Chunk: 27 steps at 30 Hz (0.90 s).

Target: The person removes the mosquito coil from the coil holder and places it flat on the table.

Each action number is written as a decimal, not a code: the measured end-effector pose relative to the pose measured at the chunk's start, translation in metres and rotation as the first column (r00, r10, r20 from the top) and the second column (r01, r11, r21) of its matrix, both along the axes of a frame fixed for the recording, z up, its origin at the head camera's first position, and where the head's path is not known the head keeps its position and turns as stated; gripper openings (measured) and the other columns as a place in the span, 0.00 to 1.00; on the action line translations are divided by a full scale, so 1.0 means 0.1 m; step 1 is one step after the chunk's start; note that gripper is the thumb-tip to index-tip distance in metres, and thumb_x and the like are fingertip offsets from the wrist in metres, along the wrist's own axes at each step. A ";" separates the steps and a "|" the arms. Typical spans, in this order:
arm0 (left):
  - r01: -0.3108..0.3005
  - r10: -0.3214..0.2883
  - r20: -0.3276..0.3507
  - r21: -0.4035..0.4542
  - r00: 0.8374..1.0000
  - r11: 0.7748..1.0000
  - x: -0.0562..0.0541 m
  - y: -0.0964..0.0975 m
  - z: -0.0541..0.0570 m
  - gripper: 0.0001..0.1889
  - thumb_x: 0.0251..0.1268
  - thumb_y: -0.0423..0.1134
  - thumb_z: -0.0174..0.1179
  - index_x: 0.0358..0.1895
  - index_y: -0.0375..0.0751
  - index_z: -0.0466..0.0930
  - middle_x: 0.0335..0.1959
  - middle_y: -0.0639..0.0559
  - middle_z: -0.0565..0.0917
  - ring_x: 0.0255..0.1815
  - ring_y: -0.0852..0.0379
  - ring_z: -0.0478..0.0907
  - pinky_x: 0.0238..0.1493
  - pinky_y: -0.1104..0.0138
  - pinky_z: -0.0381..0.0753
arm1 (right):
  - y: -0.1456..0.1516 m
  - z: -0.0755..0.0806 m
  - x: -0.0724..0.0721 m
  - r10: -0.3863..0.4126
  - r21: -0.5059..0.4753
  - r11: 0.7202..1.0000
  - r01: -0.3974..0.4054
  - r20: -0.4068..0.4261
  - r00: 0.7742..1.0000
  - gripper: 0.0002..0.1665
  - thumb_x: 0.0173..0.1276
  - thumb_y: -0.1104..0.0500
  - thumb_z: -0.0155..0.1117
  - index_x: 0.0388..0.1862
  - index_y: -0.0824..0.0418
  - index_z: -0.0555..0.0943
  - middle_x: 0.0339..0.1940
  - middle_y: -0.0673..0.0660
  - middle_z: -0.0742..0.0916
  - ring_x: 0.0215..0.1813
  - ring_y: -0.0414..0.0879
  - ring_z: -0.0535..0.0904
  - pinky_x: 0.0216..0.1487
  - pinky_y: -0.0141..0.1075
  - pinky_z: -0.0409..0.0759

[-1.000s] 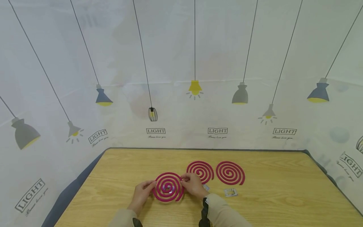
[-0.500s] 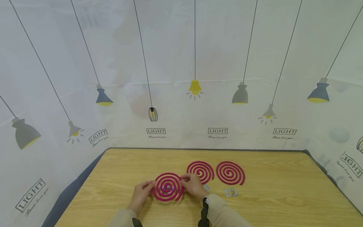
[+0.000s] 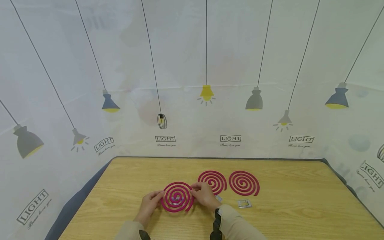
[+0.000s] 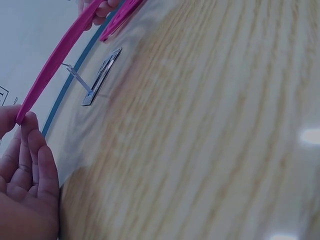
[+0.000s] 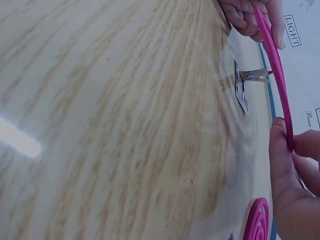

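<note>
In the head view, a magenta mosquito coil (image 3: 177,196) is held level between both hands, a little above the table. My left hand (image 3: 148,206) pinches its left edge between thumb and fingers. The opposite edge is pinched by my right hand (image 3: 205,196). Beneath the coil stands a metal coil stand (image 4: 102,75) on the table, its upright prong reaching the coil's underside near the middle. From the right wrist view, the same coil stand (image 5: 241,89) shows its prong tip meeting the coil; whether it is hooked in, I cannot tell.
Two more magenta coils, one (image 3: 211,182) partly behind my right hand and another (image 3: 243,183) to its right, lie flat farther back. A flat metal stand (image 3: 244,203) sits at right; another (image 3: 218,198) is partly hidden by my right hand. A printed curtain (image 3: 192,146) encloses the wooden table (image 3: 285,200).
The held coil has shifted very slightly away from me and to the left over the stand. Both hands keep their pinch on its edges.
</note>
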State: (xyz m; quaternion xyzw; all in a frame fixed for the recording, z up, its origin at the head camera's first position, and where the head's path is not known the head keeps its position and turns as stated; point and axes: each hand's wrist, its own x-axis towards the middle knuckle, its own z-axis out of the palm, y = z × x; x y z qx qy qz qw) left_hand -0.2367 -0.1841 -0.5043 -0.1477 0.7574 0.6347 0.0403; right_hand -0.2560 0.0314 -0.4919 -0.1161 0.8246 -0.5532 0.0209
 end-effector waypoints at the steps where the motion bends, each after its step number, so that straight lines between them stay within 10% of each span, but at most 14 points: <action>1: 0.003 -0.003 -0.003 0.004 1.000 1.000 0.00 0.00 0.00 0.24 0.56 0.48 0.57 0.48 0.30 0.73 0.36 0.49 0.79 0.32 0.61 0.74 0.37 0.68 0.76 | 0.00 0.00 0.00 0.001 0.004 1.000 -0.001 -0.004 1.000 0.10 0.56 0.69 0.59 0.37 0.72 0.78 0.27 0.56 0.80 0.28 0.41 0.76 0.24 0.29 0.77; 27: 0.020 -0.011 -0.093 0.093 0.996 0.995 -0.06 0.10 0.17 0.20 0.60 0.42 0.56 0.48 0.29 0.73 0.29 0.49 0.77 0.27 0.61 0.73 0.28 0.70 0.77 | 0.08 0.18 -0.08 -0.005 0.000 1.000 0.005 0.008 1.000 0.13 0.60 0.66 0.58 0.43 0.70 0.77 0.29 0.54 0.79 0.29 0.40 0.73 0.28 0.30 0.76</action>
